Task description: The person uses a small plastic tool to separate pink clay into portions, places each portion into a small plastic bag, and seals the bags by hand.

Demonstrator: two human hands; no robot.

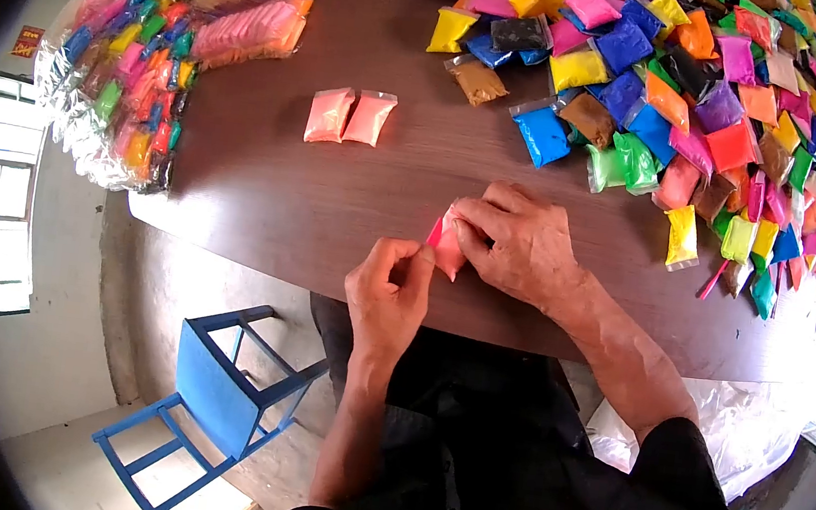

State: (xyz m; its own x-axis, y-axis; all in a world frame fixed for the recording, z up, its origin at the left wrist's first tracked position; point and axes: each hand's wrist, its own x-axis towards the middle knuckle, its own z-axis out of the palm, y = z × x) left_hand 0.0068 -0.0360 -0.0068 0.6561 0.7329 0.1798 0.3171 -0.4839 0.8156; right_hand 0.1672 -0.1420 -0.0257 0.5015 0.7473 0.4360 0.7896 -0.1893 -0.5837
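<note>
My right hand (520,243) pinches a small salmon-pink packet (449,252) by its upper right side, just over the near part of the table. On the packet's left, my left hand (389,288) has its thumb and forefinger pressed together on a narrow bright pink strip (435,232). What kind of thing the strip is, I cannot make out. Farther off, two salmon-pink packets (328,115) in clear film lie side by side, slightly left of my hands.
A large heap of packets (657,102) in many colours covers the table's right side. Rows of packets (247,30) and clear bags of packets (137,73) fill the left. The brown table (256,177) has a curved near edge. A blue chair (217,389) stands below left.
</note>
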